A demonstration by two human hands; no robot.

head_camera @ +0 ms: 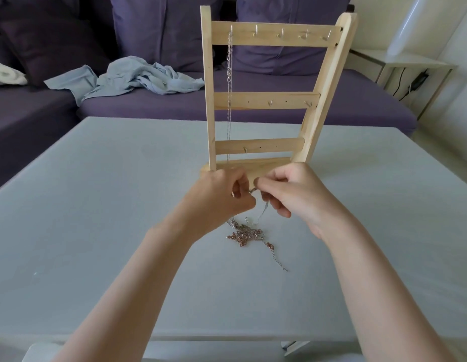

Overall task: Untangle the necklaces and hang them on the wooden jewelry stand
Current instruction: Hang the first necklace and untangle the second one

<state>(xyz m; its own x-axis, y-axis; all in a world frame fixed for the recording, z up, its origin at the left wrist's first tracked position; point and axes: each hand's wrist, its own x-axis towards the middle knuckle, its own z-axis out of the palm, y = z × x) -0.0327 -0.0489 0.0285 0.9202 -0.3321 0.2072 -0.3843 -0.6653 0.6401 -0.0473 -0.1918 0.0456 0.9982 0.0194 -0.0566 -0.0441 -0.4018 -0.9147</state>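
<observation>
On the grey table (96, 205), a tangled pile of necklaces (249, 235) lies nearest. Just beyond, the left hand (222, 194) and right hand (292, 192) pinch a silver chain (262, 210) rising from it. Farther, the wooden jewelry stand (266, 97) carries one hung necklace (229, 74) on its top-left hook.

The table (96, 205) lies bare left and right; the wooden stand (263, 100) blocks the far middle, the chain tangle (249, 235) nearer.
</observation>
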